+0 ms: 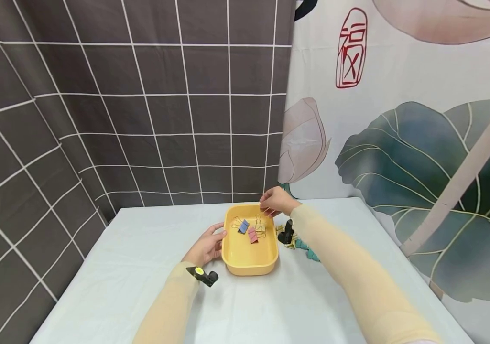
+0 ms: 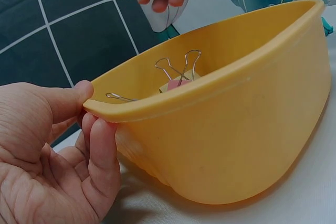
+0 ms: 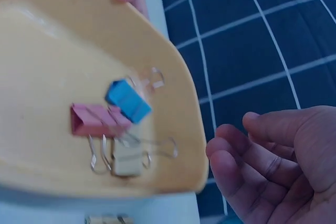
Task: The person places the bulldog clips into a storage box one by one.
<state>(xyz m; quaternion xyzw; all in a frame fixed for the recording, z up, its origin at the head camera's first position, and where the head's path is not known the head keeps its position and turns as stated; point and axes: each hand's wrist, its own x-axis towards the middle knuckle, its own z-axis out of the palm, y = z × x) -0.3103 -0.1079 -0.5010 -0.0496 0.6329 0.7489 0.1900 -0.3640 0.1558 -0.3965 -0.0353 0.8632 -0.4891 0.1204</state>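
Right hand (image 1: 277,201) is positioned at the far right corner of the yellow tray (image 1: 249,256), its fingers loosely bent and nothing seen held in them. By the left hand (image 1: 205,246), the tray's left rim is pinched. Inside, toward the far end, a blue clip (image 1: 243,226), a pink clip (image 1: 252,235) and a pale yellow clip (image 3: 127,161) are already gathered. Outside, just right of the tray on the white table (image 1: 227,306), teal clips (image 1: 312,255), partly hidden, are apparently left.
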